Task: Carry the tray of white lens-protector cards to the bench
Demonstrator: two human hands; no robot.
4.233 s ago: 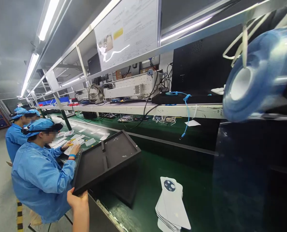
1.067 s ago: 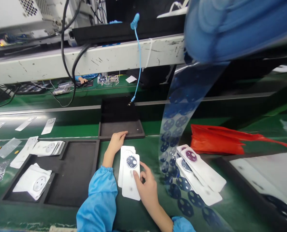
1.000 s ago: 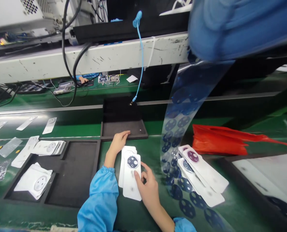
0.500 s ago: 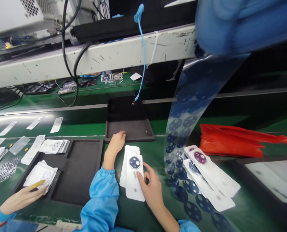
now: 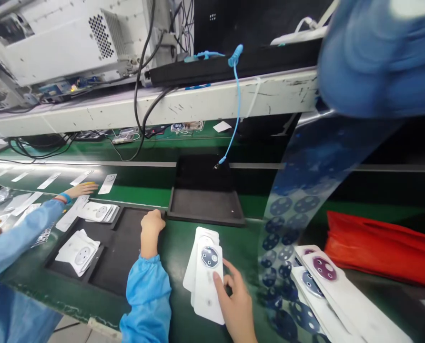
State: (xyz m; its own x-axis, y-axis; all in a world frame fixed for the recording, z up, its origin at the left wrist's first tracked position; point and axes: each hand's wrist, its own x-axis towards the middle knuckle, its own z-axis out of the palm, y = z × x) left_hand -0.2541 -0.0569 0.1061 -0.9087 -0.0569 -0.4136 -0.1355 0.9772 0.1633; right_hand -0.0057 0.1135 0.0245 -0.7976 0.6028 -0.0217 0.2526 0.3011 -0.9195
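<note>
My open right hand (image 5: 237, 305) touches the white cards (image 5: 206, 286) at lower center, more cards (image 5: 336, 290) lie at lower right, and my curled left hand (image 5: 151, 228) sits at the black tray (image 5: 126, 243) (gripping it or not, I can't tell).

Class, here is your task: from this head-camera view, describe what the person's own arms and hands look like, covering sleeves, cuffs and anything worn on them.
The left arm is covered by a light blue smock sleeve, loose and puffy, ending in a gathered elastic cuff at the wrist. The left hand and right hand are bare, without gloves. The right sleeve is out of view.
</note>
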